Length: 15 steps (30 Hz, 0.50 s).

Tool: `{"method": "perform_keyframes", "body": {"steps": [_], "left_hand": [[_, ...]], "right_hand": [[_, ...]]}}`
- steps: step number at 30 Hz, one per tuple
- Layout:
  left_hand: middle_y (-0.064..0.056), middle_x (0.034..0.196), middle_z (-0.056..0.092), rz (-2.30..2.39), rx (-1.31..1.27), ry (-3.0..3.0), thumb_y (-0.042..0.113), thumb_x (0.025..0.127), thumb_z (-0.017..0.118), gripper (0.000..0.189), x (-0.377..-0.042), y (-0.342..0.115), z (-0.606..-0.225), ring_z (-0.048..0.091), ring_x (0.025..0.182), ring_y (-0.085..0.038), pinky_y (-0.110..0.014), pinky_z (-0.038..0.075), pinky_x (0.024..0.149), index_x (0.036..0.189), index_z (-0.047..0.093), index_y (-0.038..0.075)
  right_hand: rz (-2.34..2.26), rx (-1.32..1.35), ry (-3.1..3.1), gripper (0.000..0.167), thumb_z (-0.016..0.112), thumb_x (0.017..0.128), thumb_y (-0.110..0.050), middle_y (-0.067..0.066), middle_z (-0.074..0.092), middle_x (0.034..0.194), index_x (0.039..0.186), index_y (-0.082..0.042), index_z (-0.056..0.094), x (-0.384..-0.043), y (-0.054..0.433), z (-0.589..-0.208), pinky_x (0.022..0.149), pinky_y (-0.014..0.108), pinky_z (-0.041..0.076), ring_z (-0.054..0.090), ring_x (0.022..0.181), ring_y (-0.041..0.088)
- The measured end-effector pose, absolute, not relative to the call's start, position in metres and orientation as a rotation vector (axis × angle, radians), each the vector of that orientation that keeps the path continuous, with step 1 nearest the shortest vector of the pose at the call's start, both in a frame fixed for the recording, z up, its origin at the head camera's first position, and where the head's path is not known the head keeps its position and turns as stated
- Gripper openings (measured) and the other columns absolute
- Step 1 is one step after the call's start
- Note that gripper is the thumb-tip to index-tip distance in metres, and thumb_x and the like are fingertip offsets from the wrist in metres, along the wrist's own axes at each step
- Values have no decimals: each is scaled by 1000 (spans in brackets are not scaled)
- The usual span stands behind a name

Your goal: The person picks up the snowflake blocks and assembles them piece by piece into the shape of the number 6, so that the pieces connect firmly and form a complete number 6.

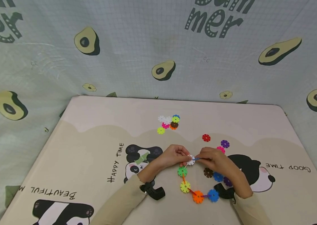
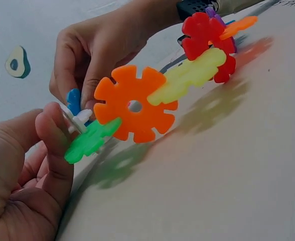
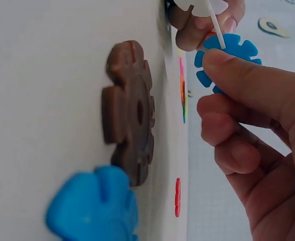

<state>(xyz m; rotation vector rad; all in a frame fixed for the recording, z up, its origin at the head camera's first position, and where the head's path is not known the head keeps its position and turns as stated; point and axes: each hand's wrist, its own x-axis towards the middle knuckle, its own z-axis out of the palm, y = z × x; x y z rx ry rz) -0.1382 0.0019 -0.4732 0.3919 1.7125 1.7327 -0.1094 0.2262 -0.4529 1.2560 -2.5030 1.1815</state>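
Note:
A chain of slotted plastic snowflake discs curves over the table, passing through a green disc [image 1: 182, 171], a yellow disc [image 1: 185, 187], an orange disc [image 1: 198, 197] and a blue end disc [image 1: 213, 195]. Discs seen edge-on link these. At the chain's upper end my left hand [image 1: 175, 155] pinches a white disc [image 1: 191, 160] between thumb and fingers. My right hand [image 1: 216, 161] pinches a loose-looking blue disc [image 3: 240, 49] by its rim. In the right wrist view, a white disc seen edge-on overlaps that blue disc. My fingertips partly cover both.
Near my right forearm lie a brown disc [image 1: 208, 172], a blue disc [image 1: 218, 177] and a purple disc [image 1: 227, 181]. Beyond that hand are a red disc [image 1: 206, 137], another purple disc [image 1: 225, 143] and a pink disc [image 1: 221, 149]. Several mixed discs [image 1: 167, 120] cluster farther back.

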Motion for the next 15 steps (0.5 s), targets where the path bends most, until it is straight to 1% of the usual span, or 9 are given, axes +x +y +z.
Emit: {"method": "perform_keyframes", "body": {"steps": [6, 12, 15], "left_hand": [[1, 66, 59, 1701, 385, 1719, 5, 92, 65, 14, -138, 0, -471, 52, 50, -5, -18, 42, 50, 97, 61, -7], [2, 68, 61, 1670, 463, 1715, 7, 94, 63, 22, -141, -1, -473, 50, 50, -6, -17, 43, 51, 110, 65, -9], [2, 68, 61, 1654, 472, 1711, 9, 95, 62, 24, -142, -2, -473, 50, 52, -6, -17, 44, 53, 113, 65, -7]], "right_hand": [[1254, 1107, -2613, 18, 75, 78, 8, -2, 65, 80, 92, -4, 74, -108, 226, -456, 58, 18, 47, 48, 67, 2], [1278, 965, -2760, 20, 74, 83, -1, -8, 59, 79, 104, -2, 71, -105, 230, -452, 59, 20, 48, 48, 69, 2], [1299, 902, -2837, 20, 75, 84, -5, -10, 55, 78, 103, -2, 70, -102, 236, -448, 59, 20, 47, 48, 68, 3]]}}
